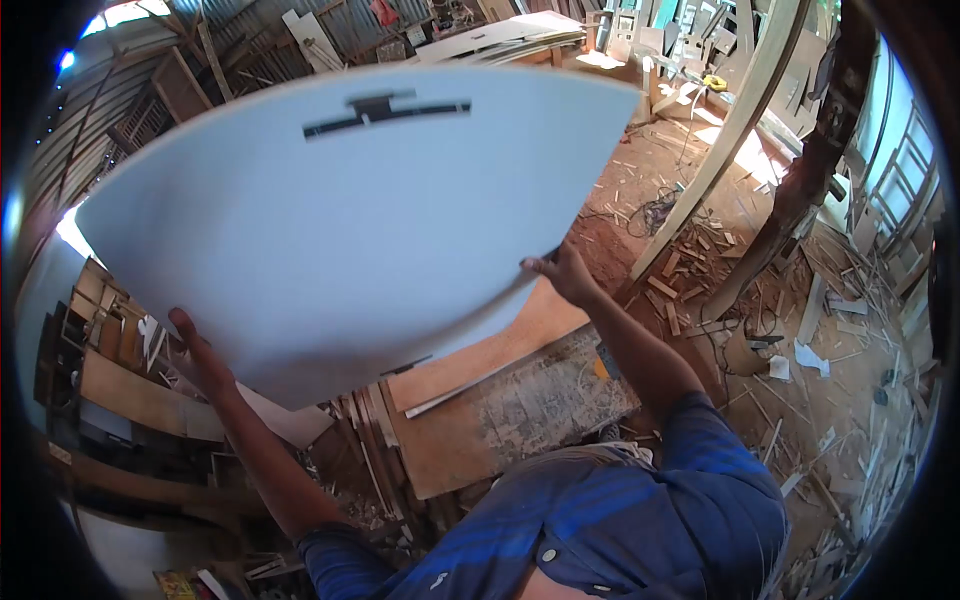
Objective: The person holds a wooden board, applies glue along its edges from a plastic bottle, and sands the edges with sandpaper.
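Note:
A large white panel (pixel 350 220) is raised in front of me, tilted, with a black printed mark near its far edge. My left hand (pixel 203 362) grips its left edge, thumb up along the side and the other fingers partly hidden. At the right edge, my right hand (pixel 562 275) is closed on the panel with its thumb over the white face; its fingers are largely out of sight behind. Beneath the panel is a worn, paint-stained workbench (pixel 540 400) with a brown board (pixel 540 325) on it.
A wooden post (pixel 720 150) and a dark rough post (pixel 800 200) stand on the right. Wood offcuts (pixel 690 260) and cables (pixel 660 208) litter the earth floor. Stacked sheets (pixel 500 38) lie at the back, with wooden pieces (pixel 130 390) on the left.

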The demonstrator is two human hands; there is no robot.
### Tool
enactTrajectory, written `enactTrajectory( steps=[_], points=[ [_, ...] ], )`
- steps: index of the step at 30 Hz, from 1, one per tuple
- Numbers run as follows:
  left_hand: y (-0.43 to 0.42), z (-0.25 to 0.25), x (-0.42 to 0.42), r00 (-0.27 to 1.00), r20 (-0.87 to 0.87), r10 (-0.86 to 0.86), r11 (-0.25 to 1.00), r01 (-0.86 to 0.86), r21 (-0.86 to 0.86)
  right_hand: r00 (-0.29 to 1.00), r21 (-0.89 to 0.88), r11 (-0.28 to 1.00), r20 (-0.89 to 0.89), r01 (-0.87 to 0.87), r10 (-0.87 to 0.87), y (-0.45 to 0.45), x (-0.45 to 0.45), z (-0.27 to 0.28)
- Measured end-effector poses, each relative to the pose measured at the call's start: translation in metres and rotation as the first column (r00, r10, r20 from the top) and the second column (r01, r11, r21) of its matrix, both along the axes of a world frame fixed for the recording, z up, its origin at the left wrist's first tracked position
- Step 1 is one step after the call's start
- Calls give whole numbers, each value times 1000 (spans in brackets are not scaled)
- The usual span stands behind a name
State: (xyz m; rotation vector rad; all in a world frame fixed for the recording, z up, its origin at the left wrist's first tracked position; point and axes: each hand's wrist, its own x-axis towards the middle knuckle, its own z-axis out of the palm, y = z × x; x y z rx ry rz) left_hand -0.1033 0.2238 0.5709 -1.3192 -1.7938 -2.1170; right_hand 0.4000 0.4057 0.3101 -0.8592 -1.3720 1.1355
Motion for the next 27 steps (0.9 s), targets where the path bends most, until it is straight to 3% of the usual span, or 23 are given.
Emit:
enactTrajectory(
  steps=[4,7,13,19,24,27],
  points=[
    [13,-4,24,969,-102,224,974,-219,52,994,-117,992,98,-40,52,-11,-6,-36],
    [15,-5,23,980,-91,177,984,-175,23,993,-186,982,96,-44,63,-14,-10,-62],
    [25,-5,39,957,-209,203,975,-179,128,993,-235,967,37,-101,113,-23,-14,-80],
    [31,-12,45,907,-354,229,973,-228,46,989,-241,959,-31,-148,145,-19,-13,-110],
    [44,-17,47,914,-371,166,986,-153,66,988,-266,951,-58,-156,146,-19,-11,-114],
    [44,-7,58,935,-345,82,997,-78,24,987,-317,937,16,-148,161,-10,-10,-126]
  ],
)
